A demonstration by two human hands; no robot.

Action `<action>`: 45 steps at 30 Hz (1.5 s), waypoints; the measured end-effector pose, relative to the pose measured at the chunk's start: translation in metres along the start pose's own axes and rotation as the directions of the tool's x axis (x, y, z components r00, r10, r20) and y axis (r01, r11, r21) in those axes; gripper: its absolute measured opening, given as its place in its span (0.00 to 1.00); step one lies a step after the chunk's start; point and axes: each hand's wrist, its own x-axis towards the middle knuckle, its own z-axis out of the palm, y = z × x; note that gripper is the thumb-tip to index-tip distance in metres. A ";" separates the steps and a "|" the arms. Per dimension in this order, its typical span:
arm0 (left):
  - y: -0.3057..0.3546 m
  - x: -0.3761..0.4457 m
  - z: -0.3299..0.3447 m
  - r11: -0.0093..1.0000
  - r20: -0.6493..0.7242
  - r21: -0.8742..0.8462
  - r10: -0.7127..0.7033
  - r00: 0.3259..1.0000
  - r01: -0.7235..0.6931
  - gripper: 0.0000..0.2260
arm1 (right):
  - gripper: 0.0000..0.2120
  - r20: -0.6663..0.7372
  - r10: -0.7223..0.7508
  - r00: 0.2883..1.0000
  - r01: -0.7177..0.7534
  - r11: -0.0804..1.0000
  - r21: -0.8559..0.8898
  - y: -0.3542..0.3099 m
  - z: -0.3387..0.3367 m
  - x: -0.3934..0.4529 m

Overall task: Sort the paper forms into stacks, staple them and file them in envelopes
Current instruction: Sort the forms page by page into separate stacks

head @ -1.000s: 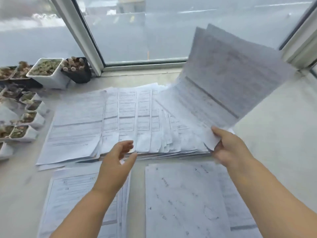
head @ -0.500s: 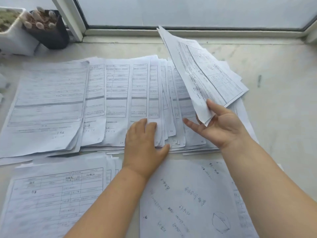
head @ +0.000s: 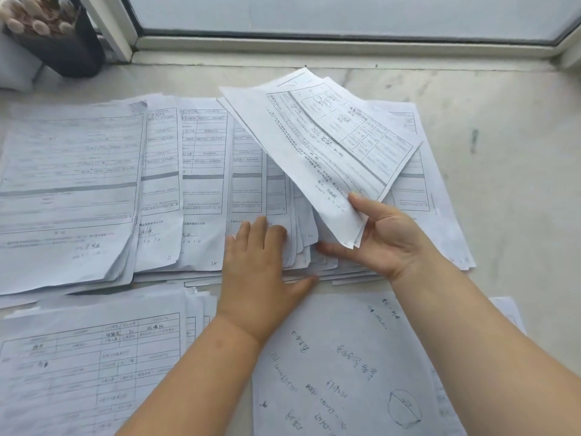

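Right hand [head: 388, 239] pinches forms [head: 327, 152] raised above fanned stack [head: 204, 184].

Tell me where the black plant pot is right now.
The black plant pot stands in the head view's top left corner, beside the window frame, beyond the fanned paper forms.

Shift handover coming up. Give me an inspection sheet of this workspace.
Surface: pale stone sill, largely covered with paper.
Job's things: fanned forms; lifted sheets; printed stack; handwritten sheet. No stapler or envelopes seen.
Clutter: black pot, far left.
Hands: left hand flat on the fan; right hand pinches the lifted sheets.
Cables: nothing seen.
Surroundings: window frame behind.
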 end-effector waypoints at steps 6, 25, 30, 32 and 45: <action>-0.003 0.000 -0.003 0.994 -0.004 -0.107 -0.013 1.000 0.012 0.22 | 0.27 0.012 -0.009 1.000 0.009 0.999 -0.035 -0.001 -0.002 0.005; -0.019 -0.003 -0.021 0.855 -0.105 -0.499 -0.224 0.969 0.143 0.18 | 0.07 -0.085 -0.109 0.990 0.107 0.994 -0.018 -0.016 -0.006 -0.001; -0.020 -0.002 -0.019 0.864 -0.135 -0.485 -0.231 0.964 0.139 0.15 | 0.07 -0.080 -0.103 0.992 0.101 0.994 -0.029 -0.016 -0.003 -0.004; -0.021 -0.001 -0.018 0.857 -0.142 -0.492 -0.253 0.957 0.154 0.15 | 0.08 -0.058 -0.092 0.994 0.091 0.996 -0.023 -0.015 0.001 -0.005; -0.015 -0.005 -0.012 0.990 -0.174 -0.119 0.052 0.983 -0.073 0.22 | 0.25 0.040 -0.059 0.997 0.059 0.998 0.014 -0.007 0.015 0.005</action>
